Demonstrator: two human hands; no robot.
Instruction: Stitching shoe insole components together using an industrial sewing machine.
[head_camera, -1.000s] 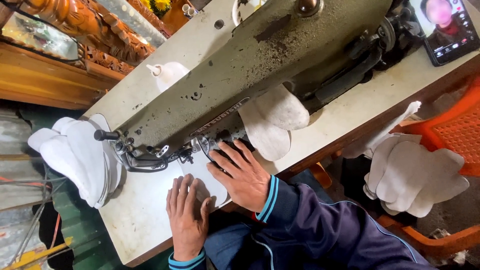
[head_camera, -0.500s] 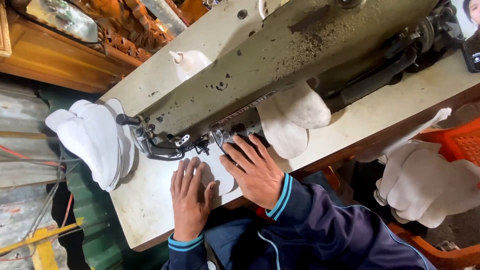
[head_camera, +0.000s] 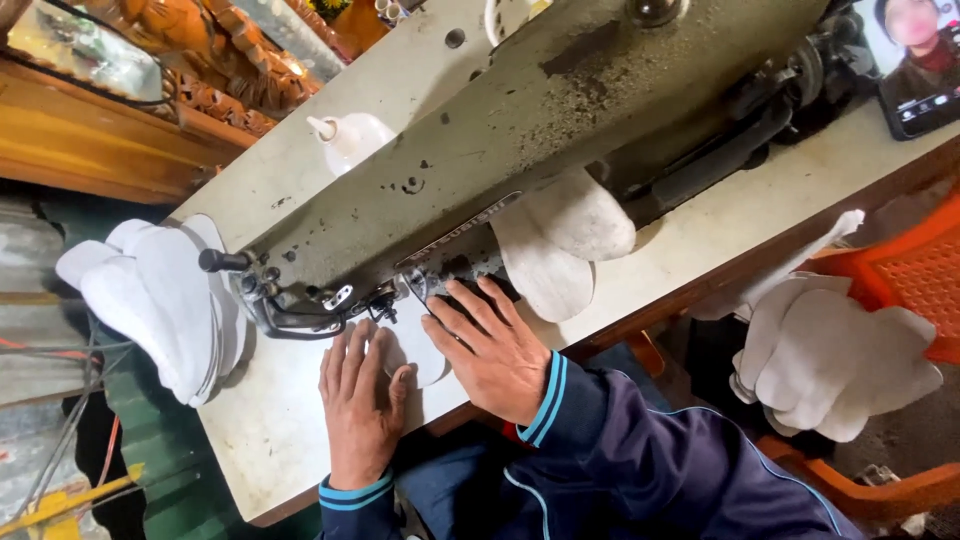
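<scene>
Under the needle end of the grey sewing machine (head_camera: 520, 150), a small white fabric piece (head_camera: 415, 350), flat on the desk (head_camera: 270, 440) and partly hidden by both hands. Left hand (head_camera: 357, 405) pressed flat on its left part, fingers spread toward the presser foot, grip open, clasping nothing. Right hand (head_camera: 490, 350) flat on its right side, fingertips just beside the needle area, likewise open and pressing only. Behind the right hand, more white cut pieces (head_camera: 560, 245) tucked beneath the machine arm. At the desk's left edge, a stack of white pieces (head_camera: 150, 300) hanging over. Farther back, a white oil bottle (head_camera: 350, 140). Off to the right, another pile of white pieces (head_camera: 830, 365) on an orange chair (head_camera: 910, 270), and a phone (head_camera: 915, 60) at the desk's corner.
</scene>
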